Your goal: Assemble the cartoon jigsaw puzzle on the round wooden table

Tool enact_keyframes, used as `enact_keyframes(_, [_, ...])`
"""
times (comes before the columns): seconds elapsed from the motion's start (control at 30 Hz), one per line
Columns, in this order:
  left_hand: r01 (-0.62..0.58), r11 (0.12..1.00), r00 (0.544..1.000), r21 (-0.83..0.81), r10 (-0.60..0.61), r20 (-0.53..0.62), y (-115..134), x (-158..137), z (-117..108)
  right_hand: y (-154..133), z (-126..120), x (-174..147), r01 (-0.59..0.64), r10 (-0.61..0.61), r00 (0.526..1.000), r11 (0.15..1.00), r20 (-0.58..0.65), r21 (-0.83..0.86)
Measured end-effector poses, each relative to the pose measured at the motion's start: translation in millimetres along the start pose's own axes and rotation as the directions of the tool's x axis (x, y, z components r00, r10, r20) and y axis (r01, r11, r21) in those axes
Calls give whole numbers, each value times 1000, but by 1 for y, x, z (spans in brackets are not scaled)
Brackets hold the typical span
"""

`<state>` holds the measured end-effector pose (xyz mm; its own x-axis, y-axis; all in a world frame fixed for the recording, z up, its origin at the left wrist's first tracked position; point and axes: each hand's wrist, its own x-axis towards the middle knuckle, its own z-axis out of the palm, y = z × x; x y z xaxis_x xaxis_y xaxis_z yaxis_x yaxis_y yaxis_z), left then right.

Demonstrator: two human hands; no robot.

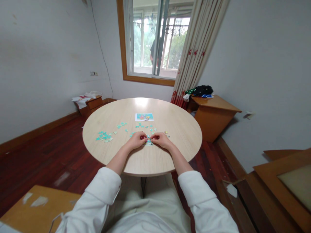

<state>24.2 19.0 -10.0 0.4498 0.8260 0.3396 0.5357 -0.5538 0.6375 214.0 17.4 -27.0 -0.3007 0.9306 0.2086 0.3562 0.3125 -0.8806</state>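
On the round table, my left hand (139,140) and my right hand (160,140) meet close together, each with thumb and fingers pinched on jigsaw puzzle pieces. A small joined section of the jigsaw puzzle (148,144) lies flat between and below my fingertips, partly covered by them. Just beyond my hands, loose turquoise puzzle pieces (146,127) are scattered. A few darker and yellowish pieces (166,132) lie past my right knuckles. Farther back rests a picture sheet (144,116) with a colourful cartoon scene. The exact pieces in my fingers are mostly hidden.
A pile of turquoise and pale pieces (104,136) lies on the left of the round table (187,142), with a smaller group (121,125) nearer the middle. A wooden desk (213,113) with cloths stands at the right, behind the table. Someone (153,51) shows through the window.
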Motion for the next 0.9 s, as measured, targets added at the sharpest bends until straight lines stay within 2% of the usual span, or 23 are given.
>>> enact_keyframes(0.57, [12, 1000, 1000, -29, -12, -2, 0, 1, 3, -7, -2, -4, -9, 7, 998, 999, -63, -33])
enact_keyframes(0.73, [13, 999, 1000, -39, -13, -5, 0, 2, 4, -4, -4, -3, -24, 18, 992, 998, -125, -50])
enact_keyframes(0.9, [-1, 999, 1000, -39, 1, 4, 0, 3, 5, 0, -7, -1, -14, 14, 975, 1000, -222, 1])
